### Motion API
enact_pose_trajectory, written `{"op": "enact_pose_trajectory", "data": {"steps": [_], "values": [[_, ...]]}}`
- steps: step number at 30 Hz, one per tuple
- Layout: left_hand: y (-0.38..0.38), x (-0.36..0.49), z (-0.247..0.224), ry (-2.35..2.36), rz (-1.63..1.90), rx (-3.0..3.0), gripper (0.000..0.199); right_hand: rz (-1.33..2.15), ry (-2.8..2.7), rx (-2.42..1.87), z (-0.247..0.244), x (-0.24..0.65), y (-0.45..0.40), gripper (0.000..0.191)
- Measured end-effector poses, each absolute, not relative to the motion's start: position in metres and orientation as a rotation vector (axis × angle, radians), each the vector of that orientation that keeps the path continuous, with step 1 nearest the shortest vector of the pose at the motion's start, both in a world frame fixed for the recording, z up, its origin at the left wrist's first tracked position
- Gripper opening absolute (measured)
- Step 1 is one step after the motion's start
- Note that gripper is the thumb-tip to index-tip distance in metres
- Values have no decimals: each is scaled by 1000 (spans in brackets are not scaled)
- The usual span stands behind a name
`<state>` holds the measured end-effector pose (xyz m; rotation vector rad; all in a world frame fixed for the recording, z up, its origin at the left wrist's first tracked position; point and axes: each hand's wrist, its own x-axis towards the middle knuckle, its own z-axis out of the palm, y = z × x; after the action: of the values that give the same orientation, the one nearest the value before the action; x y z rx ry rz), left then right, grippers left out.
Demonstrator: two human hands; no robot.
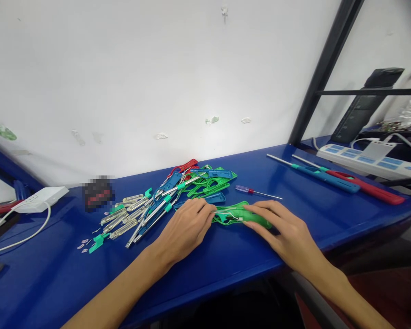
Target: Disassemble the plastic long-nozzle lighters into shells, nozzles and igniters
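A green lighter casing [232, 213] lies open-side up on the blue table, with thin wires and small parts showing inside. My right hand [287, 226] grips its right end between thumb and fingers. Closed fingers of my left hand [188, 224] meet at the casing's left end, by the wires; what they pinch is hidden. Behind the casing rests a screwdriver [244, 188] with a purple handle. Beyond my left hand is a heap of green casings [210, 186], blue casing pieces [171, 182] and metal lighter tubes [147, 224].
Several clear fuel tanks [125, 228] and teal pieces [97, 243] lie at left, near a white box [43, 198] with a cable. To the right are a blue lighter [329, 177], a red lighter [373, 187] and a power strip [373, 157]. A wall [164, 82] stands behind.
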<state>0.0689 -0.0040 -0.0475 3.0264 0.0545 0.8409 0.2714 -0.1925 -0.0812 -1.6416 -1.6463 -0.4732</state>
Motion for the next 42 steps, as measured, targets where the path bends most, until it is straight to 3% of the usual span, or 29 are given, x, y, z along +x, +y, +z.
{"op": "enact_pose_trajectory", "data": {"steps": [13, 20, 25, 33, 42], "values": [[-11, 70, -47, 0, 926, 2955, 20, -445, -1667, -1621, -79, 270, -195, 31], [-7, 69, -47, -81, 1043, 2984, 27, -435, -1720, -1596, -81, 271, -195, 40], [-4, 68, -44, -117, 1118, 2970, 21, -432, -1745, -1598, -83, 275, -198, 35], [-1, 66, -41, -147, 1204, 2929, 15, -401, -1811, -1565, -84, 278, -202, 50], [9, 62, -32, -103, 1400, 2854, 12, -362, -1764, -1571, -85, 279, -199, 46]]}}
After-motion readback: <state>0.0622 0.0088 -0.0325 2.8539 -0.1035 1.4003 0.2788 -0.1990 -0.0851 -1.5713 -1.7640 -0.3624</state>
